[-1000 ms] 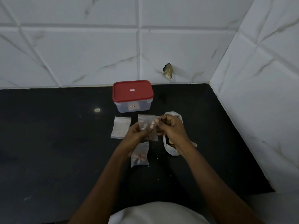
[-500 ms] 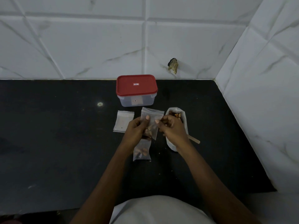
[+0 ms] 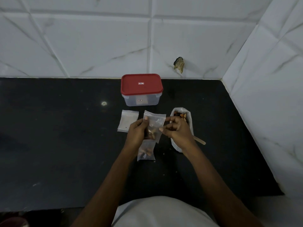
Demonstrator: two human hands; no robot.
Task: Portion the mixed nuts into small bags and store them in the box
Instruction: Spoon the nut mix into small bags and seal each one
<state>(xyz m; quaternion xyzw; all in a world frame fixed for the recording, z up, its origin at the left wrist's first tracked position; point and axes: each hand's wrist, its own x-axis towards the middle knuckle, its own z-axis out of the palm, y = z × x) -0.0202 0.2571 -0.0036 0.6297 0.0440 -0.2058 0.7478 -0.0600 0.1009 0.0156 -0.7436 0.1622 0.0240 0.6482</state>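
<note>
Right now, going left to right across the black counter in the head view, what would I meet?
empty small bags → held small bag → big open bag of mixed nuts → wooden stick. The red-lidded box and the filled bag lying flat overlap others, so they are left out.

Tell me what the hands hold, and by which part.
A small bag of nuts: the left hand grips its left side; the right hand pinches its right edge.

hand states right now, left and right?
Left hand: grips the partly filled small bag, thumb on its front.
Right hand: fingers curled, pinching the same bag's right edge.
</note>
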